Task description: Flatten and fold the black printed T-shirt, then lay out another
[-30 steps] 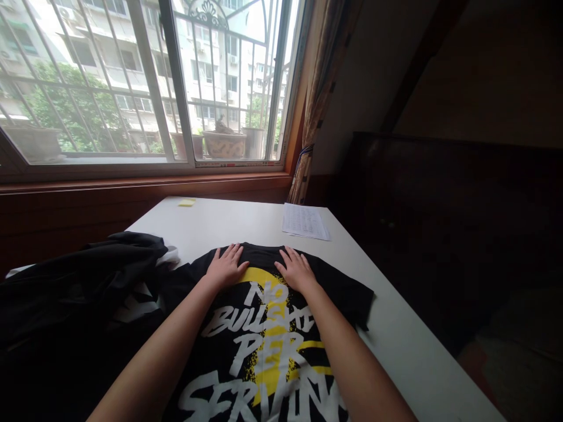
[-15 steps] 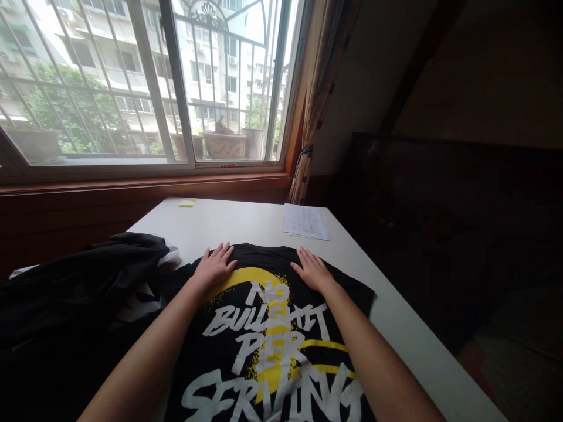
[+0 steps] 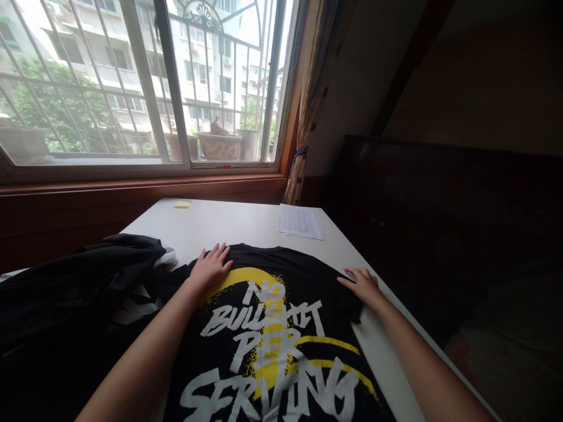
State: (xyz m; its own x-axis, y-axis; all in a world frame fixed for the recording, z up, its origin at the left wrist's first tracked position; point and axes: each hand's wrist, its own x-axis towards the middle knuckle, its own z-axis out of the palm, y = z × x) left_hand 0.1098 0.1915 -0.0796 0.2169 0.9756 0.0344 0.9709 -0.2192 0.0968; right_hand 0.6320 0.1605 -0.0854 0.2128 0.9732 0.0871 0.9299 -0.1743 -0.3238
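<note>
A black T-shirt (image 3: 303, 278) with yellow and white lettering lies spread on the white table (image 3: 229, 220), its collar toward the window. My left hand (image 3: 209, 269) rests flat on its left shoulder, fingers spread. Over at the right sleeve, my right hand (image 3: 363, 287) touches the cloth near the sleeve's outer edge, thumb and fingers apart. The shirt's lower end runs out of view at the bottom.
A heap of dark clothing (image 3: 88, 281) with some white in it lies at the left. Printed sheets (image 3: 301, 221) and a yellow sticky note (image 3: 182, 204) sit toward the table's far edge. Beyond are a barred window (image 3: 211, 88) and a tied curtain (image 3: 303, 129).
My right hand has moved right, from the shirt's right shoulder out to the sleeve, whose end now sits lower and closer in. My left hand stays on the left shoulder.
</note>
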